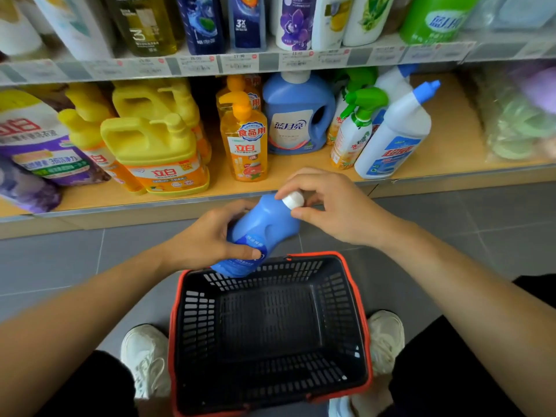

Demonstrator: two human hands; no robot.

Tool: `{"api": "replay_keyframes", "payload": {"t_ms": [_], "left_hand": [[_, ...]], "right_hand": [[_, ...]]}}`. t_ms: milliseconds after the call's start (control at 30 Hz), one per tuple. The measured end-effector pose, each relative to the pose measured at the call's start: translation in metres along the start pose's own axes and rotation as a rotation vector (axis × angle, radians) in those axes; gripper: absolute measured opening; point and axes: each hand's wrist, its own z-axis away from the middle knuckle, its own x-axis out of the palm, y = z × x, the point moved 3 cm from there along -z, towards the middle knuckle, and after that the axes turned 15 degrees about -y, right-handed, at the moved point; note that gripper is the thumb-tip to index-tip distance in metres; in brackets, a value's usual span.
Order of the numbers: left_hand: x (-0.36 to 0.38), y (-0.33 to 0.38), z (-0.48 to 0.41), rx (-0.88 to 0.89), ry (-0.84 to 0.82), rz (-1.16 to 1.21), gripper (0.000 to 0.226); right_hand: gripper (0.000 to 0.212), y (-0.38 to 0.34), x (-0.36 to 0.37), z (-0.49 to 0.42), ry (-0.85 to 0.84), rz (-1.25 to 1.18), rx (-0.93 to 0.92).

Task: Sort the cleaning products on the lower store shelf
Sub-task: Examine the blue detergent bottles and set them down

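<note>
The blue detergent bottle [264, 224], over the 12 o'clock rim of the basket [340, 296], is gripped at the waist by the left hand [207, 239], its white cap [293, 200] pinched by the right hand [334, 206]. It is judged stiff, slippery and heavy.

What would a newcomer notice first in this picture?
The blue bottle at the centre, tilted over the basket: the left hand grips its body and the right hand pinches its white cap. Behind, yellow jugs stand out on the lower shelf.
</note>
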Motion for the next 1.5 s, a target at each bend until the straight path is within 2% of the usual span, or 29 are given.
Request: {"api": "replay_keyframes", "payload": {"t_ms": [100, 267, 433, 567, 733, 833, 933, 1033, 1100, 1200, 1267, 1400, 1500], "left_hand": [[0.003, 0.001, 0.001, 0.008, 0.016, 0.097, 0.073], [0.01, 0.009, 0.001, 0.035, 0.021, 0.138, 0.069], [0.019, 0.014, 0.005, 0.035, 0.036, 0.147, 0.071], [0.024, 0.019, 0.005, 0.047, 0.059, 0.272, 0.068], [0.022, 0.023, 0.009, 0.061, 0.12, 0.443, 0.066], [0.017, 0.024, 0.01, 0.082, 0.18, 0.493, 0.065], [0.015, 0.026, 0.01, 0.101, 0.249, 0.555, 0.062], [0.014, 0.029, 0.01, 0.125, 0.286, 0.607, 0.06], [0.013, 0.03, 0.01, 0.14, 0.301, 0.635, 0.056], [0.012, 0.034, 0.009, 0.148, 0.316, 0.658, 0.051], [0.007, 0.036, 0.009, 0.13, 0.382, 0.603, 0.051], [-0.011, 0.037, 0.014, 0.083, 0.605, 0.517, 0.06], [-0.013, 0.036, 0.018, 0.086, 0.679, 0.514, 0.068]], "right_hand": [[0.02, 0.002, -0.004, 0.004, -0.008, 0.005, 0.033], [0.02, 0.006, -0.009, 0.006, 0.054, -0.074, 0.059], [0.023, 0.012, -0.009, 0.008, 0.187, -0.128, 0.079], [0.017, 0.018, -0.007, 0.008, 0.376, -0.348, 0.04], [0.033, 0.018, -0.001, 0.008, 0.407, -0.395, 0.035], [0.025, 0.02, 0.011, 0.007, 0.359, -0.585, 0.155], [0.02, 0.022, 0.026, 0.006, 0.175, -0.75, 0.255], [0.031, 0.026, 0.048, 0.008, -0.117, -0.714, 0.339], [0.043, 0.029, 0.063, 0.007, -0.206, -0.716, 0.348], [0.052, 0.029, 0.073, 0.004, -0.13, -0.775, 0.265], [0.053, 0.031, 0.075, 0.002, -0.056, -0.771, 0.217], [0.045, 0.035, 0.075, 0.003, 0.106, -0.56, 0.202], [0.045, 0.032, 0.07, 0.005, 0.206, -0.393, 0.21]]}}
